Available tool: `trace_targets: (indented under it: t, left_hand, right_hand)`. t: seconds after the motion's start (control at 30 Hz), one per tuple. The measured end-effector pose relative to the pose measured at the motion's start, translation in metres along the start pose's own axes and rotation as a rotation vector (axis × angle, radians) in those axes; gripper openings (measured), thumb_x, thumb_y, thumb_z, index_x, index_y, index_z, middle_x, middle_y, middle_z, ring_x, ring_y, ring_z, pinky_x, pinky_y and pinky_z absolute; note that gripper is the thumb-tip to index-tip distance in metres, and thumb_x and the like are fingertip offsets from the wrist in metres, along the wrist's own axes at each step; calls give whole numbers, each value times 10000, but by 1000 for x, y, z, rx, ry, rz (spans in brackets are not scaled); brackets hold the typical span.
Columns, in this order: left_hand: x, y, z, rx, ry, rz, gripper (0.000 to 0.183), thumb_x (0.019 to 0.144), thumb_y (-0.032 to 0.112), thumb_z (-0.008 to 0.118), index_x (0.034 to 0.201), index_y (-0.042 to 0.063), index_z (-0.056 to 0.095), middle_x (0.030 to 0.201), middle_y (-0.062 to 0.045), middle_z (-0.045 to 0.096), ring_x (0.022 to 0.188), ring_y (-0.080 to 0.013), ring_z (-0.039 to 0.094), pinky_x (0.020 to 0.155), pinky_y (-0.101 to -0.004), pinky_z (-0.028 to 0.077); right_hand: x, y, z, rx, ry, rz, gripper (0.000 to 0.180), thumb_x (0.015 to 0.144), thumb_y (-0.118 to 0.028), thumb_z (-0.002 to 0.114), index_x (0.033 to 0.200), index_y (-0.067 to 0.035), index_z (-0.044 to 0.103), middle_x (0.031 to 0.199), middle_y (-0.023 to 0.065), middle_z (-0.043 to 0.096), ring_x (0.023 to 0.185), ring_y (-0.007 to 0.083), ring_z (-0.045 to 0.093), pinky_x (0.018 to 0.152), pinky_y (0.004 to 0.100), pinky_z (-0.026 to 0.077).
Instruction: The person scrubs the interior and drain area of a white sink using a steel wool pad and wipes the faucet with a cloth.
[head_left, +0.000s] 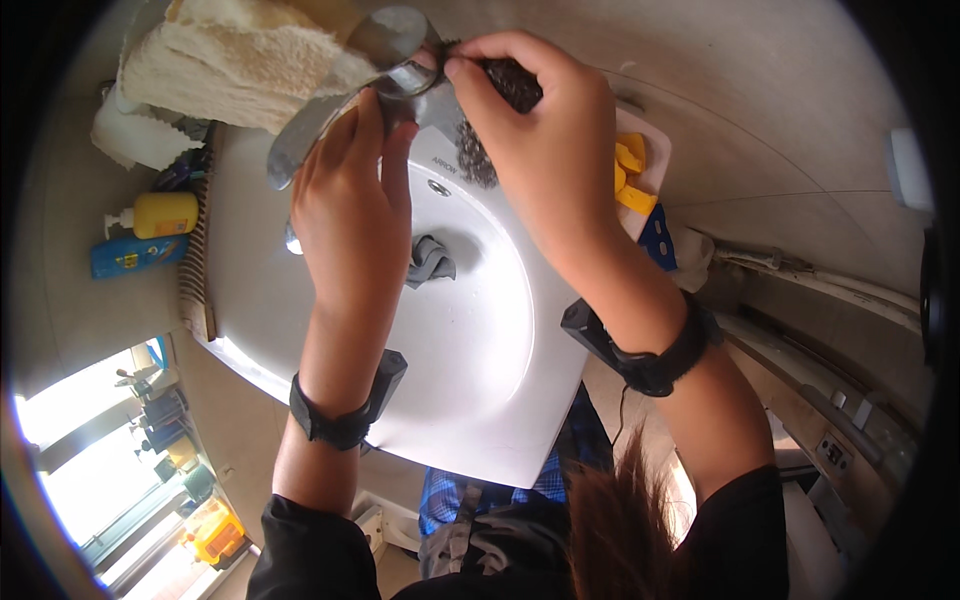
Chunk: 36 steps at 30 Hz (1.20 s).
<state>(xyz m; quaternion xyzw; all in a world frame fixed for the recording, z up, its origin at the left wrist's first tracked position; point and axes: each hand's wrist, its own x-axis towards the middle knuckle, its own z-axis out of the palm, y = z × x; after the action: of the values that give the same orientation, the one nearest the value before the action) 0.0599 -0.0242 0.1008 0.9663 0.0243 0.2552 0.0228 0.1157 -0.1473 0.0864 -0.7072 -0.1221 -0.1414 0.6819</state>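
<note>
A chrome faucet rises at the back of the white washbasin. My left hand is against the faucet, fingers curled along its spout and thumb beside its body; part of this grip is hidden. With thumb and forefinger pinched together at the faucet's right side, my right hand holds a dark steel wool scourer. The scourer shows between the fingers and below the thumb, and the palm hides the rest. A crumpled grey cloth lies in the basin bowl, partly behind my left hand.
A cream towel hangs beside the faucet. Left of the basin are a yellow pump bottle and a blue bottle. Yellow sponge pieces sit at the right rim near a blue item. Several containers line the windowsill.
</note>
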Motion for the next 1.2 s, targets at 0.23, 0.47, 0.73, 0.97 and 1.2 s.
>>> trace_targets:
  t: [0.23, 0.47, 0.73, 0.97, 1.2]
  left_hand:
    - [0, -1, 0, -13, 27, 7, 312, 877, 213, 637, 1108, 3, 631, 978, -123, 669, 871, -286, 649, 767, -372, 505]
    - [-1, -7, 1, -39, 27, 24, 315, 900, 227, 612, 1126, 9, 633, 974, -120, 672, 833, -282, 657, 723, -354, 513]
    - [1, -4, 3, -61, 48, 30, 314, 856, 204, 661, 1106, 16, 637, 980, -116, 673, 864, -281, 654, 762, -363, 514]
    - [0, -6, 3, -58, 66, 29, 313, 849, 201, 667, 1093, 7, 637, 979, -116, 672, 863, -282, 654, 758, -360, 517]
    - [1, -4, 4, -52, 69, 46, 319, 850, 206, 666, 1099, 9, 634, 991, -109, 672, 872, -282, 653, 764, -360, 516]
  right_hand:
    - [-3, 5, 0, -2, -16, -37, 96, 784, -133, 670, 801, -42, 648, 696, 126, 631, 614, 312, 599, 598, 366, 474]
    - [29, -3, -23, 173, -130, 193, 176, 853, -77, 629, 981, 44, 641, 880, 165, 675, 724, 212, 646, 655, 289, 491]
    - [37, 28, -7, -95, -29, -395, 142, 808, -150, 643, 865, -23, 667, 775, 154, 668, 670, 314, 642, 621, 350, 504]
    - [17, 14, -7, -92, -60, -351, 117, 797, -126, 652, 846, -22, 671, 787, 140, 666, 655, 318, 631, 620, 372, 503]
    - [41, -13, -18, -77, -297, -39, 147, 865, -50, 607, 977, 46, 621, 861, 146, 670, 744, 222, 652, 659, 293, 490]
